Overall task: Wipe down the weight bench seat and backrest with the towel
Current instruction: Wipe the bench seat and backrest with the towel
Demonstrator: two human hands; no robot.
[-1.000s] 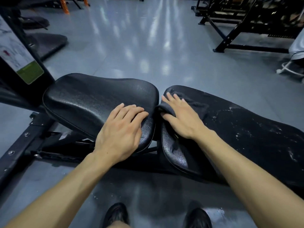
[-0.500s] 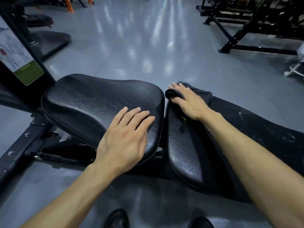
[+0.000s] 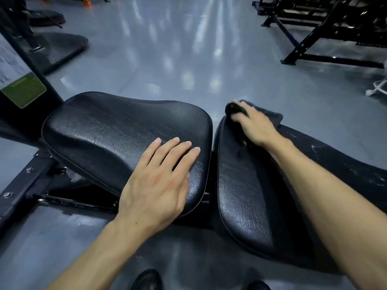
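The glossy grey gym floor (image 3: 188,55) fills most of the view, with streaks of reflected light. On it stands the weight bench: its long black cracked-vinyl backrest (image 3: 247,195) runs off to the right, flecked with white marks, and its wider black vinyl seat (image 3: 109,132) sits just beside it across a narrow gap. A black steel rack frame (image 3: 314,47) stands well apart at upper right; a black post bearing a green label (image 3: 23,91) rises at the left, next to the seat. The left hand (image 3: 155,185) lies flat on the seat's near corner, fingers straight, its grip released. The right hand (image 3: 253,126) presses on the dark grey towel (image 3: 270,117) at the backrest's far end; its fingertips are blurred, so whether they curl round the bunched cloth cannot be told. Two black shoe toes (image 3: 146,279) show below.
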